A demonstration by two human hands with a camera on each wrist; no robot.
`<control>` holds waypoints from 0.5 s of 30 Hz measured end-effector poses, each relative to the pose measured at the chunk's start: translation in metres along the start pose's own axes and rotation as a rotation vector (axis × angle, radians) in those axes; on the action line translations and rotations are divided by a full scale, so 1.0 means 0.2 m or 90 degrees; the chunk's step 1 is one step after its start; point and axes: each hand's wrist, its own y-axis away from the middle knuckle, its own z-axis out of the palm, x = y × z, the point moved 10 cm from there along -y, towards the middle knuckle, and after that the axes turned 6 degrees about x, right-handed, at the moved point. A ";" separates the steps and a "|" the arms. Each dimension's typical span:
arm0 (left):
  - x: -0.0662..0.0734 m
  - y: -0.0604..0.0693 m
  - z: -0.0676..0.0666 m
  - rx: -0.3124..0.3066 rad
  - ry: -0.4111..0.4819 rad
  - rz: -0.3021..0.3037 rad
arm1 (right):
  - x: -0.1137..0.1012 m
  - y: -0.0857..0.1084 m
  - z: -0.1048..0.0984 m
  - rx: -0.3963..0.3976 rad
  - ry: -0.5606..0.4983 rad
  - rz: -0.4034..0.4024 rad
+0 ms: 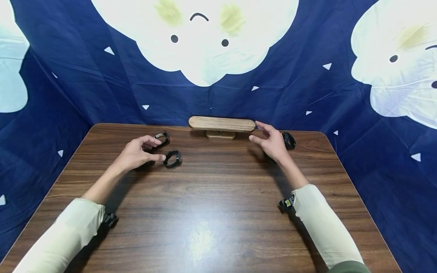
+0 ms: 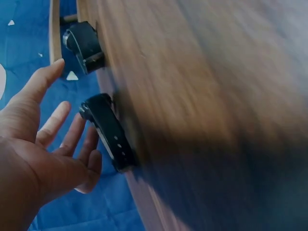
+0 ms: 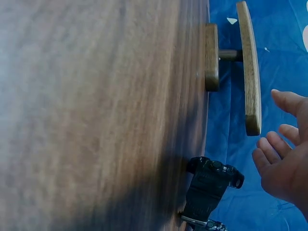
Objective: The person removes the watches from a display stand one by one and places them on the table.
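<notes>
My left hand (image 1: 136,153) hovers over the left part of the table, fingers relaxed and apart, nothing gripped. Close to its fingertips lie two black watches, one farther back (image 1: 162,140) and one nearer (image 1: 172,159), both with looped straps. The left wrist view shows two black watches, an upper one (image 2: 85,47) near the thumb and a lower one (image 2: 109,132) beside the fingers; contact is unclear. A wooden T-shaped stand (image 1: 222,124) is at the back edge. My right hand (image 1: 272,143) is by the bar's right end, fingers loosely spread, holding nothing.
Another black watch (image 1: 288,140) lies behind my right hand. Some dark thing (image 1: 147,164) shows partly beneath my left hand. The brown wood-grain table (image 1: 211,197) ends at a blue cloth backdrop (image 1: 164,98) printed with white clouds.
</notes>
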 end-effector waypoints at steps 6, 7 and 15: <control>0.09 -0.02 0.02 0.023 0.022 0.013 | -0.02 0.06 0.01 -0.001 0.050 -0.017; 0.11 -0.02 0.02 0.025 0.028 0.014 | -0.03 0.07 0.01 0.001 0.054 -0.020; 0.22 -0.03 0.08 0.039 0.030 0.024 | -0.08 0.15 0.03 -0.008 0.116 -0.048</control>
